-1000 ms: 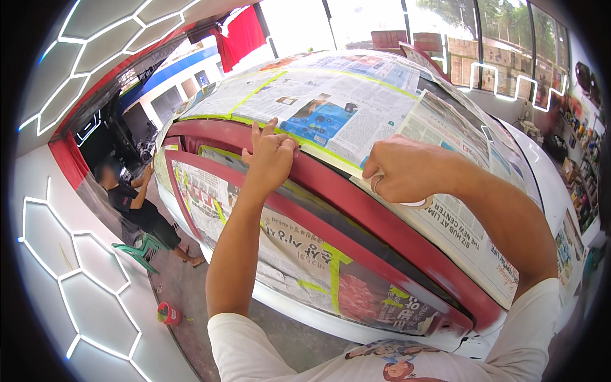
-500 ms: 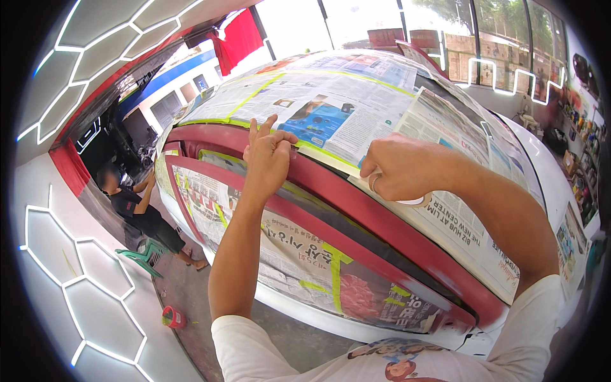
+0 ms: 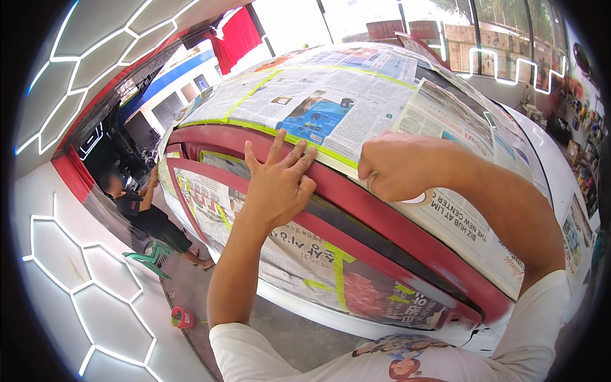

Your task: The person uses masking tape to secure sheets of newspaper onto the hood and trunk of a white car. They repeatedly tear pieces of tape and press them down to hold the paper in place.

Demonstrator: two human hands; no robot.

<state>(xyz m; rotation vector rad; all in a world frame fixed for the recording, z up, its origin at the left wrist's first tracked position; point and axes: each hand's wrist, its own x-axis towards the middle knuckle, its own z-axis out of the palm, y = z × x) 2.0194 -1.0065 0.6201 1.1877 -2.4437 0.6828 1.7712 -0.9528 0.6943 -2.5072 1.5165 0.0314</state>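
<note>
Newspaper sheets [image 3: 375, 105] cover the roof of a car. A yellow-green strip of masking tape [image 3: 254, 126] runs along their near edge, above the dull red roof edge [image 3: 219, 137]. My left hand [image 3: 280, 188] is open, its fingers spread and their tips laid on the tape strip. Farther right along that edge, my right hand [image 3: 404, 167] is closed, knuckles up, over the newspaper. The pale curved rim of what looks like a tape roll [image 3: 418, 199] shows under it; my fist hides the rest.
The car's red-framed side windows carry more newspaper [image 3: 286, 245] and tape. At the left, another person [image 3: 149, 210] stands by the car's far end. A green plastic chair [image 3: 153, 258] and a red bucket [image 3: 182, 318] stand on the floor. Crowded shelves [image 3: 585, 149] line the right wall.
My left hand has unfolded from bent fingers to a spread hand, its fingertips now down on the tape edge. My right hand has stayed closed in nearly the same place.
</note>
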